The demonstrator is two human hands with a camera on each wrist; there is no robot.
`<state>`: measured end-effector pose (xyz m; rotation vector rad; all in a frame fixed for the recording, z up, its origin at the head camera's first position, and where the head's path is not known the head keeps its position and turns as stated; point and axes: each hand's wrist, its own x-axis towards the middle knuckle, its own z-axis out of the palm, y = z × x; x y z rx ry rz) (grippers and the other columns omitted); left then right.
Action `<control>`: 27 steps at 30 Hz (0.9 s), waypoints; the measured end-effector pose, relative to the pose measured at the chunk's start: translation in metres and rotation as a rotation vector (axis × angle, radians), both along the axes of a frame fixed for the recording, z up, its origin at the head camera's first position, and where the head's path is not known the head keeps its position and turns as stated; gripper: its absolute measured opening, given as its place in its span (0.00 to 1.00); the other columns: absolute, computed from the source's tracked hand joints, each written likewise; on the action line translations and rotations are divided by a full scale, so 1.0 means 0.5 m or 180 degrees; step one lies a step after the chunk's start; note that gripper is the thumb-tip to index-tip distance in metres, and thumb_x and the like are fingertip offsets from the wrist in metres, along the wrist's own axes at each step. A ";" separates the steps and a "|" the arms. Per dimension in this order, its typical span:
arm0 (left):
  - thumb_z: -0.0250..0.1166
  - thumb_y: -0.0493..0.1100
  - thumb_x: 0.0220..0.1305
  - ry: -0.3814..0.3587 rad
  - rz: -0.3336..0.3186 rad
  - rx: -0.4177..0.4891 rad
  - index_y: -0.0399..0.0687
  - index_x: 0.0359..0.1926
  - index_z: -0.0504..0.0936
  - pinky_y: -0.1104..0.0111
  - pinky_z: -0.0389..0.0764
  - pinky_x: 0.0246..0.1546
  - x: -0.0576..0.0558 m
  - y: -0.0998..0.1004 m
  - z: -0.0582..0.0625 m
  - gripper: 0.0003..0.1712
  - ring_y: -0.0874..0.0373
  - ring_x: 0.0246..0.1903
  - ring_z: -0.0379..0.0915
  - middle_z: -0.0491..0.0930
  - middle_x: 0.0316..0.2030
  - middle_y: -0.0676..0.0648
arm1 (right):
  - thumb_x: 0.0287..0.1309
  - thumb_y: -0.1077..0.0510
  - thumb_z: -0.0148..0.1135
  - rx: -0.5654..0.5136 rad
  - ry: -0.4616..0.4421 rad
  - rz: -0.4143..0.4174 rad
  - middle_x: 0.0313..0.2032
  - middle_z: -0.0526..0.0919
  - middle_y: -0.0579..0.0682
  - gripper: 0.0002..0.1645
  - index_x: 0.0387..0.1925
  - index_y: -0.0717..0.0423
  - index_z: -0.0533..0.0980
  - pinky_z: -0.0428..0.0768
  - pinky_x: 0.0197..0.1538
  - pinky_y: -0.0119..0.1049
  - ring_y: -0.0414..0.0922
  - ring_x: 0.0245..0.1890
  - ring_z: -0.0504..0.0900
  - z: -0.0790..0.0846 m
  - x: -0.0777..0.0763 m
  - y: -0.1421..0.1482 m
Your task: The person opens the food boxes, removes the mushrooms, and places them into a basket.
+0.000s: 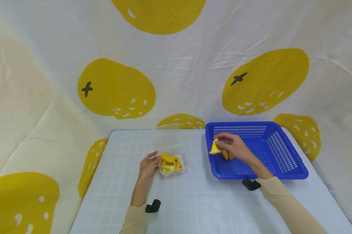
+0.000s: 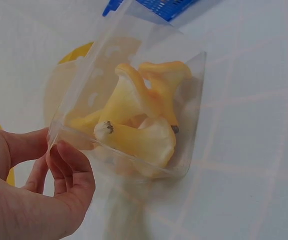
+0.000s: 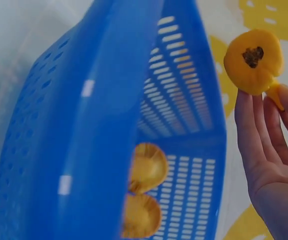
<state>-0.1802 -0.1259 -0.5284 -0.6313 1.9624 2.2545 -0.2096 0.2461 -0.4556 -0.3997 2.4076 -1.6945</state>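
My left hand (image 1: 147,167) pinches the left edge of a clear plastic box (image 2: 196,107) between thumb and fingers. Inside it lie several yellow trumpet-shaped mushrooms (image 2: 128,100) with pale undersides. Over the left side of the blue basket (image 1: 299,164), my right hand (image 1: 237,149) holds another yellow mushroom (image 3: 254,62) by its narrow stem, between thumb and fingertips. Its round cap, dark in the middle, shows in the right wrist view. Beneath that hand, two round yellow-brown pieces (image 3: 148,167) lie on the basket floor, partly hidden by the rim.
A clear lid (image 1: 164,139) stands open behind the box, near the back edge of the table (image 1: 190,201). The perforated basket occupies the right of the checked tablecloth. A white cloth (image 1: 190,87) with big yellow fruit prints hangs behind and at both sides.
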 end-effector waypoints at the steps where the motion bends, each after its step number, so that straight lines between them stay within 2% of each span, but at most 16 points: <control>1: 0.67 0.37 0.70 0.0010 0.0005 -0.0001 0.38 0.65 0.77 0.70 0.79 0.35 0.000 -0.001 0.000 0.24 0.55 0.38 0.75 0.77 0.45 0.46 | 0.72 0.56 0.63 0.0034 -0.0003 -0.0030 0.52 0.82 0.64 0.22 0.59 0.67 0.76 0.85 0.50 0.47 0.52 0.45 0.87 -0.003 0.002 0.006; 8: 0.68 0.38 0.70 0.0025 0.0007 0.0022 0.38 0.65 0.78 0.70 0.79 0.35 -0.002 -0.003 -0.004 0.24 0.54 0.38 0.74 0.77 0.45 0.45 | 0.73 0.54 0.63 0.0187 -0.0093 -0.0222 0.55 0.81 0.65 0.24 0.60 0.66 0.75 0.84 0.53 0.49 0.58 0.52 0.85 -0.025 0.017 0.047; 12: 0.68 0.38 0.70 0.0029 0.0006 0.0047 0.38 0.66 0.77 0.71 0.79 0.34 -0.002 -0.003 -0.006 0.25 0.56 0.37 0.74 0.77 0.45 0.46 | 0.73 0.54 0.63 0.0302 -0.0146 -0.0216 0.53 0.82 0.66 0.25 0.61 0.68 0.74 0.84 0.52 0.47 0.58 0.50 0.85 -0.046 0.021 0.066; 19: 0.66 0.38 0.71 -0.0034 0.0087 0.0154 0.40 0.66 0.78 0.72 0.79 0.34 0.004 -0.002 -0.007 0.24 0.55 0.39 0.75 0.80 0.47 0.46 | 0.72 0.60 0.62 0.0405 -0.0291 0.0011 0.48 0.81 0.65 0.21 0.58 0.72 0.75 0.87 0.44 0.41 0.55 0.44 0.86 -0.085 0.017 0.075; 23: 0.65 0.39 0.73 -0.0014 0.0081 0.0216 0.40 0.67 0.77 0.72 0.78 0.35 0.007 0.000 -0.005 0.25 0.55 0.40 0.75 0.80 0.49 0.44 | 0.72 0.61 0.62 0.0493 -0.0427 0.0205 0.44 0.81 0.62 0.19 0.55 0.73 0.75 0.87 0.44 0.42 0.55 0.42 0.86 -0.097 0.015 0.071; 27: 0.64 0.38 0.74 0.0004 0.0052 0.0270 0.39 0.68 0.76 0.71 0.77 0.35 0.007 0.000 -0.005 0.24 0.55 0.41 0.75 0.79 0.51 0.43 | 0.72 0.63 0.61 0.0605 -0.0438 0.0442 0.41 0.82 0.61 0.17 0.53 0.75 0.76 0.87 0.43 0.43 0.54 0.39 0.86 -0.110 0.012 0.067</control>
